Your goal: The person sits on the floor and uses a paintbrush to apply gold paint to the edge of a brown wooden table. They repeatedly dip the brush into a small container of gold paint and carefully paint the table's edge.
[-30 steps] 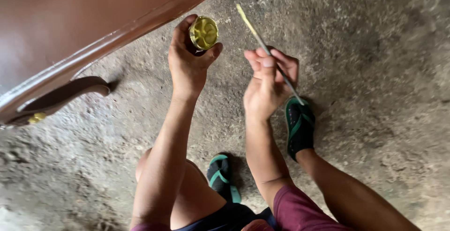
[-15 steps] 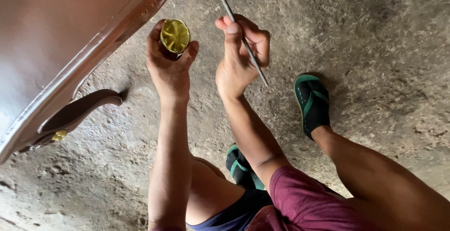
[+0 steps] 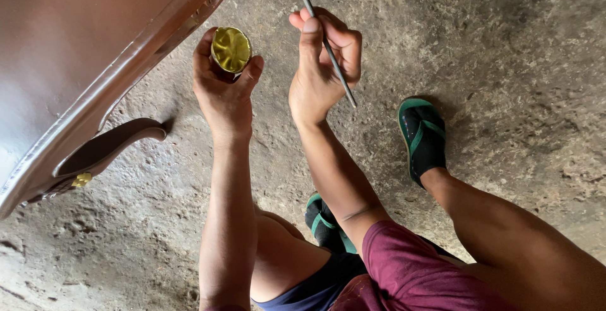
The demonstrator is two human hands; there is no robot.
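Touch-up step: left hand (image 3: 222, 93) cups small tin of yellow-gold paint (image 3: 231, 49), right hand (image 3: 322, 65) pinches thin brush (image 3: 323, 39) w/ closed grip; next move likely needs steady tip at brown furniture edge (image 3: 126, 77).

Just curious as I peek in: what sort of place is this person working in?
Probably a small furniture workshop or finishing yard. The floor is rough bare concrete, a glossy brown wooden piece looms at the left, and the hands hold a small tin of gold paint and a thin brush.
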